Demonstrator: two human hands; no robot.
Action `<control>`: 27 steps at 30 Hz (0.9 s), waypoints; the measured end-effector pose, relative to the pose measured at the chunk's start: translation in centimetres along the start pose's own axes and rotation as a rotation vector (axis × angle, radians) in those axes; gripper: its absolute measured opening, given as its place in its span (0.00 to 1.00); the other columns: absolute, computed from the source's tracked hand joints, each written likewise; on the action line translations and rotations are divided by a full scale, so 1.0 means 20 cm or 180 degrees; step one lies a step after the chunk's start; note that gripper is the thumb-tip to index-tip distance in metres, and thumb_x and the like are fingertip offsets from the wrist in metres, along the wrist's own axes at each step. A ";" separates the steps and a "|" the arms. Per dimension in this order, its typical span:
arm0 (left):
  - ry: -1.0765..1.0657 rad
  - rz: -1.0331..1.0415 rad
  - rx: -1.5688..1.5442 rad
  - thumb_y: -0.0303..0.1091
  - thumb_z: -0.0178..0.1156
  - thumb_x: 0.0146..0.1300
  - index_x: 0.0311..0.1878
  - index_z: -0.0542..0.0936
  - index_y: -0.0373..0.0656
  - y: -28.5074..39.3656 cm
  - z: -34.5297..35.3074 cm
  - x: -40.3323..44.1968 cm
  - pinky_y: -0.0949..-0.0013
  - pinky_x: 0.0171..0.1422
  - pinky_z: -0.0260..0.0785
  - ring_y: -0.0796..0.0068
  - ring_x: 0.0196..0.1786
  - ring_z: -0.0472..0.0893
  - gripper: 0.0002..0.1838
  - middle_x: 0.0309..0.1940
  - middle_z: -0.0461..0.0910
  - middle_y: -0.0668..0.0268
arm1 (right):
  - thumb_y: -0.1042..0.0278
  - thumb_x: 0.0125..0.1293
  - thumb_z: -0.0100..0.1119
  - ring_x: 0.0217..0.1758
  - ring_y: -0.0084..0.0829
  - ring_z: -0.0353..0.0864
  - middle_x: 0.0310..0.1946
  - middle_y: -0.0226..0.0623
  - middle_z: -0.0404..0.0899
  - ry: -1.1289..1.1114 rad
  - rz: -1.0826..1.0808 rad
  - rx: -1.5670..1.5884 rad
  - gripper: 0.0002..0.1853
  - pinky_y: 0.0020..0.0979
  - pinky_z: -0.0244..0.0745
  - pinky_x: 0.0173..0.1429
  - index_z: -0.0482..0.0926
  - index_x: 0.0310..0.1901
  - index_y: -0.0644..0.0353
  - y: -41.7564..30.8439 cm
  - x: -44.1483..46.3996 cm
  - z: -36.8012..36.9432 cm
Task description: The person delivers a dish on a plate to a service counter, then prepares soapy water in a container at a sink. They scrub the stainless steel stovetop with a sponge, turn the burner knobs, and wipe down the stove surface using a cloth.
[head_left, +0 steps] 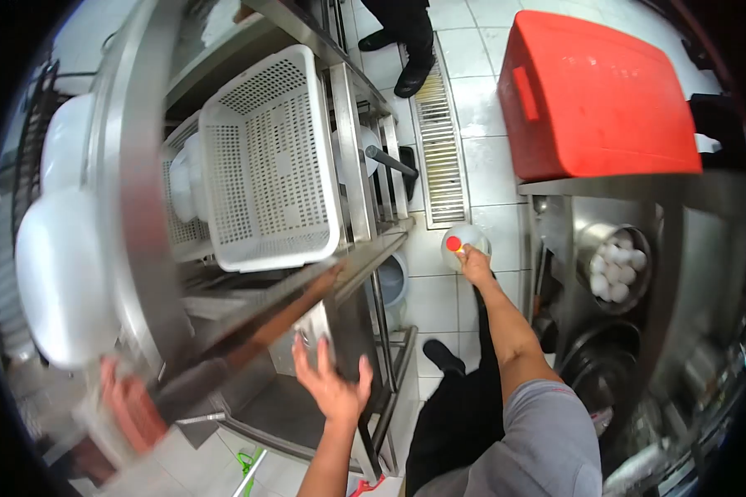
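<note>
My right hand (475, 267) is closed on the top of a translucent plastic jug (477, 238) with a red cap (454, 243). The jug hangs low over the tiled floor, seen from above. My left hand (333, 383) has its fingers spread and holds nothing. Its fingertips are close to the light metal edge (313, 325) of a steel cabinet below the shelf; whether they touch it I cannot tell. Above that, a white perforated plastic basket (269, 166) stands tilted on the steel shelving to my left.
A red plastic bin (601, 99) sits on the right-hand counter. Below it, a metal pot (593, 265) holds several white eggs. A floor drain grate (441, 141) runs ahead, with another person's legs (402, 33) beside it. White bowls (62, 273) and a blurred reddish shape are at left.
</note>
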State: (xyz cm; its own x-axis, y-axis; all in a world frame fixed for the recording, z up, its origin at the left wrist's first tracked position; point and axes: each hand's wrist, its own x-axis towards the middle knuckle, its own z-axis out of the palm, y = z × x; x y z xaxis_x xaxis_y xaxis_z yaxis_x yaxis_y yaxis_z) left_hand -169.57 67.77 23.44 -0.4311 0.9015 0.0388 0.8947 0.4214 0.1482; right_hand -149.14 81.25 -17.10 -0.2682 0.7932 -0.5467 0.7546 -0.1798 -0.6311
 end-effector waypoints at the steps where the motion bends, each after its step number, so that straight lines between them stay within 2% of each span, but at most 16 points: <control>1: -0.0013 0.0078 0.0009 0.37 0.67 0.54 0.70 0.61 0.42 0.00 -0.01 -0.01 0.44 0.73 0.50 0.38 0.72 0.55 0.41 0.71 0.52 0.42 | 0.58 0.70 0.53 0.48 0.55 0.78 0.41 0.52 0.80 -0.0033 -0.0067 0.0141 0.13 0.53 0.70 0.51 0.76 0.46 0.60 -0.08 -0.15 -0.08; 4: 0.0160 0.0349 -0.0058 0.36 0.62 0.61 0.70 0.63 0.42 0.01 -0.06 -0.05 0.43 0.73 0.50 0.39 0.71 0.56 0.34 0.71 0.55 0.46 | 0.62 0.68 0.56 0.41 0.61 0.77 0.33 0.59 0.78 0.0420 -0.0635 0.0464 0.12 0.50 0.72 0.43 0.73 0.42 0.64 -0.38 -0.67 -0.32; 6: 0.0170 0.0763 -0.0135 0.40 0.61 0.63 0.69 0.64 0.42 -0.01 -0.09 -0.09 0.44 0.73 0.52 0.43 0.69 0.60 0.33 0.70 0.59 0.50 | 0.62 0.68 0.57 0.36 0.61 0.77 0.28 0.60 0.76 -0.0158 -0.0602 0.0424 0.13 0.50 0.70 0.39 0.72 0.39 0.65 -0.76 -1.05 -0.67; 9: -0.0115 0.1911 -0.1242 0.43 0.62 0.62 0.69 0.64 0.43 -0.04 -0.14 -0.11 0.55 0.65 0.64 0.53 0.64 0.69 0.34 0.68 0.64 0.54 | 0.63 0.67 0.57 0.28 0.59 0.74 0.21 0.57 0.73 -0.0543 -0.1550 0.0200 0.12 0.46 0.66 0.32 0.72 0.36 0.65 -1.12 -1.49 -0.96; 10: 0.0033 0.2545 -0.1650 0.45 0.64 0.60 0.68 0.66 0.43 -0.03 -0.18 -0.10 0.57 0.59 0.68 0.56 0.58 0.74 0.35 0.64 0.70 0.56 | 0.65 0.66 0.57 0.27 0.58 0.74 0.20 0.55 0.72 -0.0382 -0.2150 0.0219 0.10 0.46 0.65 0.31 0.72 0.36 0.64 -1.19 -1.62 -1.00; 11: 0.0100 0.2953 -0.1712 0.48 0.65 0.59 0.66 0.68 0.43 0.01 -0.37 -0.11 0.59 0.53 0.70 0.59 0.47 0.78 0.35 0.50 0.78 0.61 | 0.65 0.66 0.57 0.27 0.58 0.74 0.21 0.55 0.73 -0.0647 -0.2198 -0.0163 0.10 0.46 0.66 0.32 0.73 0.38 0.65 -1.32 -1.75 -1.09; 12: -0.0168 0.3346 -0.1421 0.51 0.63 0.59 0.63 0.71 0.44 0.02 -0.50 -0.13 0.61 0.47 0.70 0.63 0.39 0.77 0.32 0.38 0.75 0.64 | 0.66 0.66 0.56 0.27 0.58 0.74 0.22 0.55 0.74 -0.0669 -0.2170 -0.0179 0.09 0.45 0.67 0.32 0.74 0.38 0.64 -1.45 -1.88 -1.15; 13: 0.0492 0.3586 -0.1431 0.53 0.59 0.61 0.47 0.77 0.44 0.01 -0.63 -0.18 0.68 0.37 0.69 0.68 0.30 0.73 0.22 0.29 0.71 0.67 | 0.66 0.66 0.57 0.28 0.56 0.76 0.23 0.55 0.75 -0.0682 -0.2422 0.0006 0.09 0.44 0.68 0.33 0.75 0.39 0.63 -1.57 -2.01 -1.18; 14: 0.0859 0.3641 -0.1202 0.53 0.58 0.62 0.42 0.76 0.45 -0.04 -0.76 -0.21 0.69 0.35 0.69 0.69 0.29 0.73 0.20 0.27 0.70 0.68 | 0.67 0.65 0.58 0.27 0.54 0.77 0.22 0.55 0.75 -0.0824 -0.2612 -0.0499 0.08 0.43 0.69 0.32 0.75 0.40 0.63 -1.65 -2.08 -1.21; 16: 0.1428 0.3733 -0.0712 0.54 0.56 0.63 0.33 0.74 0.46 -0.15 -1.00 -0.30 0.71 0.30 0.68 0.71 0.25 0.72 0.19 0.23 0.68 0.70 | 0.69 0.64 0.59 0.24 0.54 0.78 0.19 0.54 0.74 -0.1146 -0.2509 -0.0714 0.08 0.43 0.69 0.30 0.75 0.40 0.63 -1.91 -2.29 -1.23; 17: 0.1644 0.3428 -0.0541 0.53 0.54 0.66 0.25 0.71 0.46 -0.18 -1.10 -0.35 0.69 0.25 0.70 0.69 0.21 0.76 0.22 0.17 0.72 0.69 | 0.69 0.64 0.59 0.23 0.54 0.77 0.18 0.54 0.74 -0.1061 -0.2638 -0.0714 0.08 0.43 0.69 0.29 0.75 0.40 0.64 -2.00 -2.34 -1.19; 20: 0.0911 0.0894 -0.0516 0.57 0.51 0.67 0.25 0.72 0.43 -0.20 -1.28 -0.59 0.64 0.23 0.73 0.65 0.20 0.81 0.25 0.15 0.77 0.60 | 0.70 0.64 0.59 0.20 0.53 0.75 0.16 0.53 0.72 -0.0824 -0.3037 -0.0861 0.07 0.42 0.67 0.27 0.75 0.37 0.65 -2.19 -2.46 -1.07; 21: 0.0582 0.0357 -0.0793 0.62 0.50 0.66 0.27 0.75 0.38 -0.23 -1.34 -0.65 0.61 0.22 0.74 0.59 0.20 0.83 0.31 0.15 0.79 0.53 | 0.70 0.64 0.59 0.19 0.53 0.74 0.16 0.53 0.72 -0.0828 -0.3185 -0.1038 0.07 0.42 0.67 0.26 0.76 0.36 0.66 -2.23 -2.45 -1.01; 24: 0.0400 -0.0259 -0.0837 0.65 0.48 0.66 0.30 0.77 0.33 -0.39 -1.55 -0.80 0.60 0.22 0.74 0.55 0.19 0.82 0.36 0.12 0.77 0.55 | 0.71 0.65 0.58 0.17 0.50 0.71 0.15 0.52 0.71 -0.0952 -0.3464 -0.1386 0.07 0.41 0.66 0.25 0.77 0.32 0.67 -2.35 -2.47 -0.86; 25: -0.0472 -0.0682 -0.0991 0.65 0.51 0.64 0.42 0.79 0.29 -0.43 -1.73 -0.84 0.60 0.35 0.78 0.52 0.33 0.85 0.37 0.28 0.82 0.47 | 0.72 0.65 0.58 0.16 0.48 0.70 0.15 0.51 0.69 -0.1010 -0.3604 -0.1367 0.07 0.40 0.65 0.24 0.77 0.32 0.67 -2.38 -2.45 -0.81; 27: 0.1214 -0.0213 -0.0638 0.61 0.53 0.65 0.49 0.78 0.34 -0.52 -1.63 -0.92 0.59 0.48 0.76 0.52 0.45 0.82 0.33 0.44 0.78 0.45 | 0.70 0.67 0.56 0.16 0.44 0.70 0.15 0.50 0.71 -0.1288 -0.4234 -0.0916 0.08 0.39 0.65 0.25 0.79 0.37 0.67 -2.49 -2.47 -0.76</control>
State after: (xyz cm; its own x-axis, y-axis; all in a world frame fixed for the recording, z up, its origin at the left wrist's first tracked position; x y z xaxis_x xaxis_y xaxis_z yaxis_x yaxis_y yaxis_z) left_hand -174.72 43.68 53.35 -0.5335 0.7560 0.3792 0.8390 0.4164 0.3502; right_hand -164.36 59.74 49.71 -0.9769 0.0470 0.2085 -0.1119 0.7187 -0.6863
